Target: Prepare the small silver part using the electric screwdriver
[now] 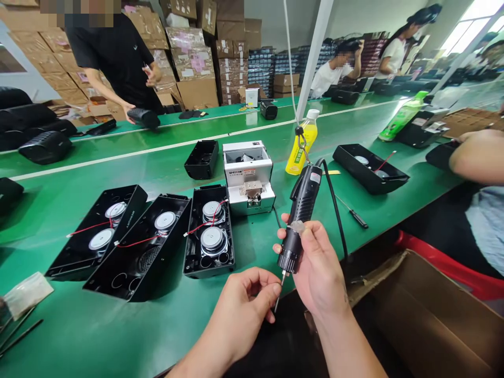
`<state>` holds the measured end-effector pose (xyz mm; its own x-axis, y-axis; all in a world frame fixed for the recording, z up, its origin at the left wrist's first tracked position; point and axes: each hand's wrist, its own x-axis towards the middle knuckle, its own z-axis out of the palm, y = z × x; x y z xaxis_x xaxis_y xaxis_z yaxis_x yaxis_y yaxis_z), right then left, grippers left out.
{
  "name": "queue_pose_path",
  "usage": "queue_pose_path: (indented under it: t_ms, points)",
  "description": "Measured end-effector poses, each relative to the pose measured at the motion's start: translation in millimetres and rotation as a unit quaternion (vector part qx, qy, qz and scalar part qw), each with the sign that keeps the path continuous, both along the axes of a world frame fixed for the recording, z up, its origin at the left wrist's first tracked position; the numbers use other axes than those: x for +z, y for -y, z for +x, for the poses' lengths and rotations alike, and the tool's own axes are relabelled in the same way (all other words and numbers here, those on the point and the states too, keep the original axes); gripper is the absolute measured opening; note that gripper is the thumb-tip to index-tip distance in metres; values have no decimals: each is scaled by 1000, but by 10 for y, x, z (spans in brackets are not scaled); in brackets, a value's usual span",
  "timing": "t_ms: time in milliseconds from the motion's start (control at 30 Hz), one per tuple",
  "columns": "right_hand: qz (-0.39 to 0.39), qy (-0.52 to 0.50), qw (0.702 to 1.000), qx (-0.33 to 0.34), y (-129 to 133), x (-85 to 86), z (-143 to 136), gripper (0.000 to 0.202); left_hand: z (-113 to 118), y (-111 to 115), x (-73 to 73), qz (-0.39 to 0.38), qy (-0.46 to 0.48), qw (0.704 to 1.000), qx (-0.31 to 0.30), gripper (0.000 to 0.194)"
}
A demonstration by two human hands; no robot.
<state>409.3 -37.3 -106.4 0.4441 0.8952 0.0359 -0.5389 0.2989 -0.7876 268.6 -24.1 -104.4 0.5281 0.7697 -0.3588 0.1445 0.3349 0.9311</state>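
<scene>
A black electric screwdriver (305,202) hangs from a cord and hook, tilted, its tip pointing down near the bench edge. My right hand (321,262) is wrapped round its lower body, with a small clear piece (298,226) under the thumb. The fingers of my left hand (250,304) pinch the thin metal bit (281,289) below the tool's collar. To the left stands an open black speaker housing (208,231) with two round drivers and a red wire. Two more open housings (136,252) (98,231) lie further left.
Behind the housings stands a white screw feeder (249,178). A yellow bottle (302,142), a small screwdriver (358,218) and another housing (370,168) are on the green bench (165,163). A cardboard box (425,315) sits at lower right. People work across and beside the bench.
</scene>
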Motion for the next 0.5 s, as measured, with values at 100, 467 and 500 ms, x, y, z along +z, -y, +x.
queue_pose_path:
  t_ms: [100,467,500]
  points:
    - [8,3,1000,-4,7,5,-9,24,25,24,-36,-5,4,1000,9,44]
    - [3,-6,1000,1,-68,-55,-14,24,-33,-37,-46,-22,6,999,-31,56]
    - [3,-7,1000,2,-100,-70,4,25,-54,-43,-46,-19,2,999,-36,54]
